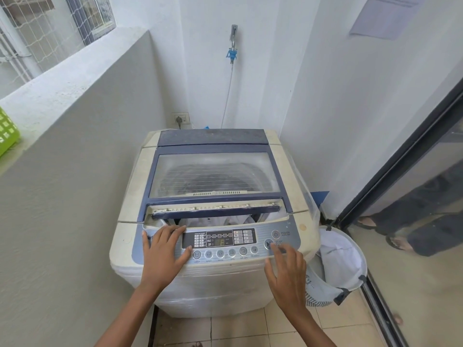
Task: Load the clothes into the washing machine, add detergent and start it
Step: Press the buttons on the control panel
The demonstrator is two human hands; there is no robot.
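Note:
A cream top-loading washing machine stands in the corner. Its blue-framed glass lid is folded partly back, and pale clothes show in the gap at the front of the drum. The silver control panel has a lit display. My left hand lies flat on the panel's left end, fingers spread. My right hand hovers with fingers apart, its index fingertip at the round start button. No detergent is in view.
A white laundry basket sits on the floor right of the machine. A dark-framed glass sliding door runs along the right. A low grey wall with a green crate flanks the left. Tap and hose hang behind.

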